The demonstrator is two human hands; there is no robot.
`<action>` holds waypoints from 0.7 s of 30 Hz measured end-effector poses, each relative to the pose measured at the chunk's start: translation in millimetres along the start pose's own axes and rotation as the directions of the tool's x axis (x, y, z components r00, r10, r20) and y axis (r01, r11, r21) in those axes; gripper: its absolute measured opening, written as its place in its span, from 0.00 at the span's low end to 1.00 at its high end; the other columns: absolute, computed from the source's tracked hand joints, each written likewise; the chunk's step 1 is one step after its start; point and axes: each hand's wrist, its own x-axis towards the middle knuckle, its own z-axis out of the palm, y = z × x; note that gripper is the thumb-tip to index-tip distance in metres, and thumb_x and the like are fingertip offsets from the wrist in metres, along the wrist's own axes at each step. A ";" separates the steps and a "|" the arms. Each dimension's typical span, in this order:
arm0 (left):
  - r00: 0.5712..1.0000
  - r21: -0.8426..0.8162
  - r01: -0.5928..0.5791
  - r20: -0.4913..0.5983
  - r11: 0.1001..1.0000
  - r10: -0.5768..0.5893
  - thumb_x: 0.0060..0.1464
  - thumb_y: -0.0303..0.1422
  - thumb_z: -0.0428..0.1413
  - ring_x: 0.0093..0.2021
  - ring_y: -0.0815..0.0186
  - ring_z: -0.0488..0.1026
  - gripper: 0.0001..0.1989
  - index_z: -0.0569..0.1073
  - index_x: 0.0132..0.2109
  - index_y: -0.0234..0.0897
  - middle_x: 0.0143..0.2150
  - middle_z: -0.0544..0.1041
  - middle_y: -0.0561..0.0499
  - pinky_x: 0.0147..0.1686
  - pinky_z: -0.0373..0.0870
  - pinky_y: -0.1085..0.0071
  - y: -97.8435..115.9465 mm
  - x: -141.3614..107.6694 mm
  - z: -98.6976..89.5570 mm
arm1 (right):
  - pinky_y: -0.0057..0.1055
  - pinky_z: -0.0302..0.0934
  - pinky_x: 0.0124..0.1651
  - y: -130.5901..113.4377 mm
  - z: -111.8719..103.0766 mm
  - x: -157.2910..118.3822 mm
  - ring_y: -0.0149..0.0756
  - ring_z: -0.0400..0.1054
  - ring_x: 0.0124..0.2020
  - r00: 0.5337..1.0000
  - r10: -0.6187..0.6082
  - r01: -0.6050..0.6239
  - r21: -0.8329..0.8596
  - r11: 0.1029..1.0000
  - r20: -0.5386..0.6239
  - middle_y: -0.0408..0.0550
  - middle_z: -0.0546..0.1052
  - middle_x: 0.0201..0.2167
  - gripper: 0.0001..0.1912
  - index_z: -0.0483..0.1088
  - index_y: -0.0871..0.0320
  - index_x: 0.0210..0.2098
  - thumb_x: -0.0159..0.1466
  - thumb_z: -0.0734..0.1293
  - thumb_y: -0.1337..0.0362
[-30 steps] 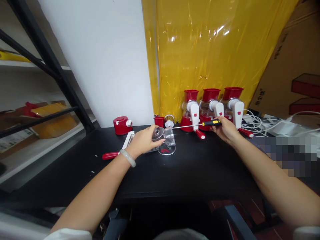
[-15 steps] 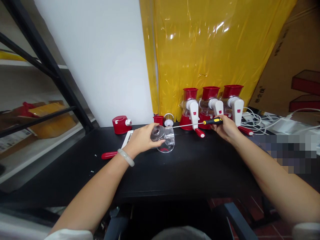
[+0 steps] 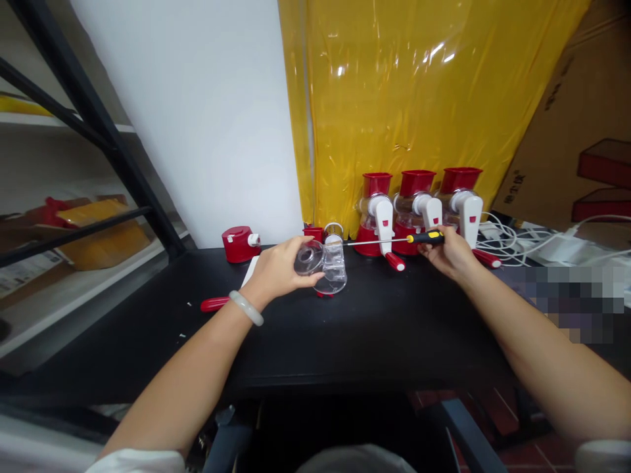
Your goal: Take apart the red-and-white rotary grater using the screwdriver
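My left hand (image 3: 280,266) is closed around a clear plastic grater body (image 3: 331,272), thumb in front and fingers behind, keeping it tilted above the black table. In my right hand (image 3: 451,253) is a screwdriver (image 3: 426,238) with a black and yellow handle, lying level. Its long shaft points left to the top of the clear body; whether the tip touches it I cannot tell. Behind the body stand a metal grating drum (image 3: 334,231) with a white end and a small red part (image 3: 314,232). A red-handled white crank (image 3: 215,304) lies partly under my left wrist.
Three red and white rotary graters (image 3: 378,213) stand in a row at the back right. A red base (image 3: 237,244) sits at the back left. White cables (image 3: 513,240) tangle at the right, beside a cardboard box (image 3: 552,144). A metal shelf rack (image 3: 98,118) borders the left.
The clear body has tipped slightly and risen a little in my left hand, showing red beneath it. The screwdriver has shifted slightly right.
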 end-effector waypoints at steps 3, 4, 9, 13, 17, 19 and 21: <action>1.000 -0.012 0.018 0.011 1.000 -0.018 0.49 0.50 0.63 0.48 0.52 0.79 0.35 0.67 0.61 0.40 0.51 0.80 0.44 0.45 0.74 0.60 -1.1 0.7 0.2 | 0.27 0.66 0.23 -2.2 0.9 0.0 0.27 0.57 0.18 1.000 0.021 -0.021 0.001 1.000 -0.014 0.39 0.65 0.20 0.08 0.62 0.53 0.28 0.59 0.67 0.62; 1.000 -0.018 0.022 0.013 1.000 -0.021 0.49 0.50 0.63 0.48 0.52 0.79 0.35 0.67 0.61 0.40 0.51 0.80 0.44 0.45 0.74 0.60 -1.6 1.0 0.4 | 0.27 0.66 0.23 -3.3 1.8 -0.4 0.27 0.57 0.18 0.999 0.030 -0.030 0.005 1.000 -0.022 0.39 0.65 0.20 0.08 0.62 0.53 0.27 0.60 0.67 0.63; 0.999 -0.072 0.034 -0.018 0.997 -0.036 0.49 0.48 0.64 0.46 0.53 0.79 0.34 0.68 0.60 0.41 0.49 0.80 0.45 0.44 0.74 0.60 -6.3 1.6 3.6 | 0.25 0.65 0.23 -9.3 8.4 -4.5 0.27 0.58 0.18 0.996 0.048 -0.044 0.043 0.998 -0.078 0.39 0.64 0.19 0.07 0.62 0.55 0.27 0.62 0.63 0.67; 0.996 -0.176 0.074 -0.037 0.982 -0.082 0.50 0.46 0.63 0.44 0.54 0.79 0.31 0.68 0.59 0.42 0.47 0.80 0.46 0.43 0.74 0.60 -12.6 2.1 8.6 | 0.26 0.66 0.23 -14.0 10.7 -6.8 0.26 0.57 0.17 0.994 0.025 -0.017 0.077 0.997 -0.107 0.36 0.63 0.18 0.08 0.61 0.55 0.28 0.64 0.62 0.66; 0.987 -0.326 0.092 -0.094 0.941 -0.129 0.53 0.44 0.61 0.45 0.55 0.77 0.29 0.66 0.59 0.39 0.47 0.78 0.45 0.46 0.73 0.58 -21.8 3.9 17.5 | 0.25 0.65 0.23 -18.5 12.6 -8.2 0.26 0.56 0.16 0.988 0.022 -0.001 0.138 0.990 -0.150 0.36 0.63 0.19 0.08 0.60 0.55 0.29 0.66 0.59 0.68; 0.976 -0.395 0.080 -0.155 0.915 -0.153 0.56 0.45 0.59 0.47 0.54 0.76 0.31 0.63 0.61 0.36 0.47 0.76 0.43 0.48 0.72 0.56 -27.3 5.3 24.4 | 0.25 0.65 0.23 -20.0 14.0 -9.4 0.25 0.55 0.16 0.986 0.016 0.010 0.153 0.988 -0.165 0.36 0.64 0.19 0.09 0.60 0.55 0.29 0.66 0.57 0.69; 0.959 -0.459 0.073 -0.212 0.885 -0.189 0.60 0.46 0.55 0.47 0.55 0.75 0.34 0.56 0.65 0.33 0.48 0.75 0.40 0.50 0.71 0.54 -32.1 7.0 32.5 | 0.25 0.64 0.23 -20.7 15.0 -10.7 0.25 0.55 0.15 0.987 0.013 0.012 0.152 0.988 -0.159 0.36 0.63 0.19 0.09 0.60 0.55 0.29 0.66 0.57 0.69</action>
